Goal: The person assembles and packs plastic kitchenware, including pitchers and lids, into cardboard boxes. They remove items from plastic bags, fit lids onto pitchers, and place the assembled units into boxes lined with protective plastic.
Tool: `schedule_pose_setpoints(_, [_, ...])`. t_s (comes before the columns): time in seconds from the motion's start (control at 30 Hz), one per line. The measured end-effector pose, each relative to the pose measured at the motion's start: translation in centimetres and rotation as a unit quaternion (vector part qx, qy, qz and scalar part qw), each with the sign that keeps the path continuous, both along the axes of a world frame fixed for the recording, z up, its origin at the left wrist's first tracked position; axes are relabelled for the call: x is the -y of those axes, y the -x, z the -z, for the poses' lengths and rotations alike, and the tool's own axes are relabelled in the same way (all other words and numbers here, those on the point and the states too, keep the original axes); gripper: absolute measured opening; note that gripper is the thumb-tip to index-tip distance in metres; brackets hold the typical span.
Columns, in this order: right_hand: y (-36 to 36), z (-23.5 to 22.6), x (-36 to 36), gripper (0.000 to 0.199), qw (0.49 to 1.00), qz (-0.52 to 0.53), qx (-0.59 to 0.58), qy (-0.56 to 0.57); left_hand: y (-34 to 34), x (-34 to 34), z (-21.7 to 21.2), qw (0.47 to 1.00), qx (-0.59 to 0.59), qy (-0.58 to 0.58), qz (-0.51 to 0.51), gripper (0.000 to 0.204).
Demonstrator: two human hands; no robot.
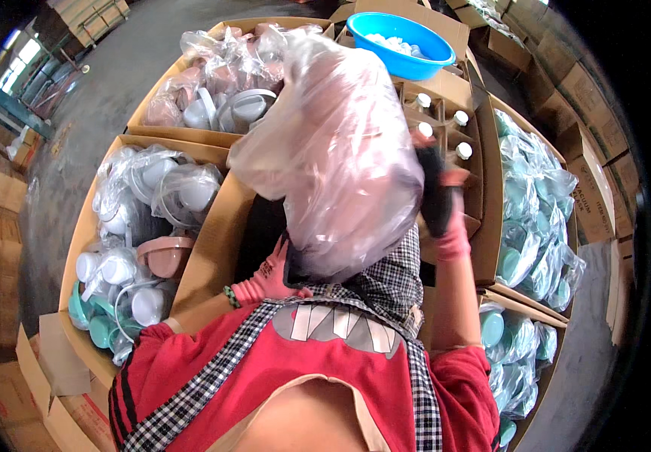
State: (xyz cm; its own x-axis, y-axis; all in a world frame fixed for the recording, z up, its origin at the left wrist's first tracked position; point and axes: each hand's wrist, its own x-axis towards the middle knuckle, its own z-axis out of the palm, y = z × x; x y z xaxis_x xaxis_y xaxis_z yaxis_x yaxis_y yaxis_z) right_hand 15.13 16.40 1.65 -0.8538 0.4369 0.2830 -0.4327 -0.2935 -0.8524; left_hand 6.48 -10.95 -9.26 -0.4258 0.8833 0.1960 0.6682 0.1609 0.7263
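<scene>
A large clear plastic bag [348, 143] with something pink inside stands in front of my chest; the kind of its contents is blurred by the plastic. My left hand [266, 277], in a pink and dark glove, grips the bag at its lower left edge, with its fingertips partly hidden. At the bag's right side is my right hand [438, 196], in a black and pink glove. Motion smears its fingers, and they reach close to a white-capped bottle [425, 129]. Whether they touch the bag or the cap I cannot tell.
Left of me, an open carton [212, 252] holds bagged grey, pink and green lidded pieces [163, 256]. Another carton [144, 117] beyond it holds pink ones. A divided carton [480, 177] with capped bottles and a blue basin [435, 68] are ahead right. Bagged green flasks [533, 203] are farther right.
</scene>
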Motion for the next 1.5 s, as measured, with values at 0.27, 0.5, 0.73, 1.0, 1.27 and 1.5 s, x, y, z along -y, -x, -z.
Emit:
schedule_pose_setpoints(0.27, [-5.2,10.6,5.8,0.035,0.913,0.116,0.283,-0.269,11.6,-1.3,0.9,0.705,0.630,-0.323,-0.030,0.068])
schedule_pose_setpoints(0.5, [-8.6,3.8,0.0,0.040,0.932,0.029,0.355,-0.073,7.0,-6.5,-3.0,0.898,0.349,-0.266,0.034,0.071])
schedule_pose_setpoints(0.73, [-6.1,0.3,-1.2,0.100,0.940,0.233,0.110,-0.224,4.0,-5.7,-1.5,0.984,-0.038,-0.143,0.103,0.107])
schedule_pose_setpoints(1.0, [-9.5,4.3,2.6,0.079,0.934,0.252,0.146,-0.210,2.6,-2.2,1.1,0.990,-0.099,-0.044,0.087,0.102])
schedule_pose_setpoints(1.27, [-12.9,10.8,5.8,0.063,0.855,0.186,0.465,-0.131,3.5,-0.3,-0.2,0.993,-0.003,0.048,0.109,0.108])
schedule_pose_setpoints(1.5, [-14.2,15.6,3.1,0.035,0.869,0.425,0.248,-0.049,6.5,-1.8,-7.6,0.963,0.121,0.114,0.210,0.071])
